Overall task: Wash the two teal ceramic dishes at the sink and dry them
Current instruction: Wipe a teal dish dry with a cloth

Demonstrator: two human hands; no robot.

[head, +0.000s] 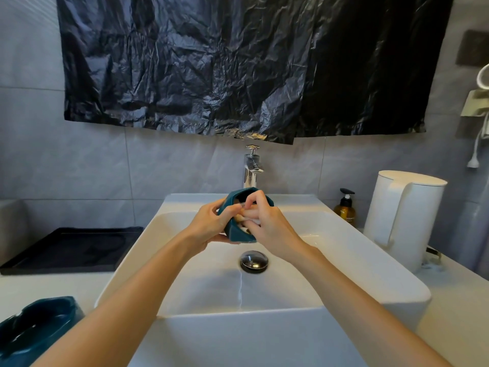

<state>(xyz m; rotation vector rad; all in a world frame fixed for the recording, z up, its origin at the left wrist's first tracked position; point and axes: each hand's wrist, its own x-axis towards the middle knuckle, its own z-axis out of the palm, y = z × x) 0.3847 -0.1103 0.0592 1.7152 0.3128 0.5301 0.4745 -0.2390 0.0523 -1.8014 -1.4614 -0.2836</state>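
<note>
Teal dish (235,231) in grip of left hand (209,226) and right hand (270,226); second dish (39,324) on counter (53,284).

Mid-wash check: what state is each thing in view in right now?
Held teal dish: tilted on edge above the sink.
Left hand: grips the dish's outer wall.
Right hand: fingers curled, pressing a white pad inside it.
Second teal dish: upright on the counter, glossy inside.
Faucet: no stream visible.
Sink: thin water trickle on the basin floor.
Kettle: lid on.

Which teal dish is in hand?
The teal dish over the sink, held by left hand and right hand; the other dish sits on the counter.
</note>
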